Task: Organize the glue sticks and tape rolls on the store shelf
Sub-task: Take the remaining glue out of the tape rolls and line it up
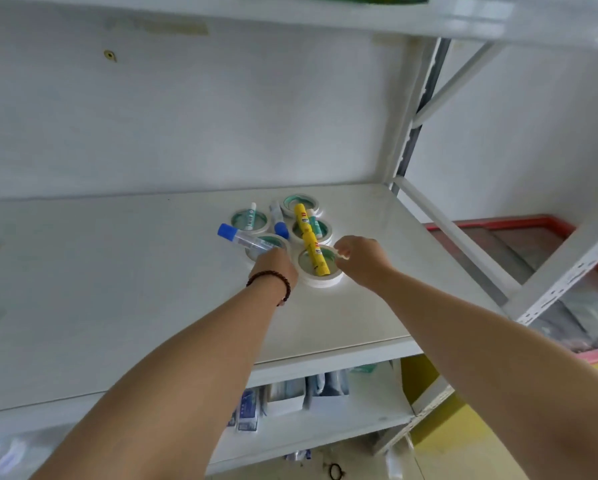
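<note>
Several white tape rolls lie flat in a cluster on the white shelf (117, 289). My left hand (273, 265) grips a clear glue tube with a blue cap (242, 239), lifted over one roll (273, 241). My right hand (359, 258) pinches the rim of the nearest tape roll (320, 277), which has a yellow glue stick (314, 254) lying across it. A second yellow stick (301, 216), a blue-capped tube (278, 220) and a small white tube (250, 216) rest on the rolls behind.
A white wall backs the shelf, and another shelf board (429, 15) hangs above. A slanted metal upright (411, 133) and brace stand at the right. A lower shelf holds packaged goods (287, 396). A red-edged case (533, 244) sits to the right.
</note>
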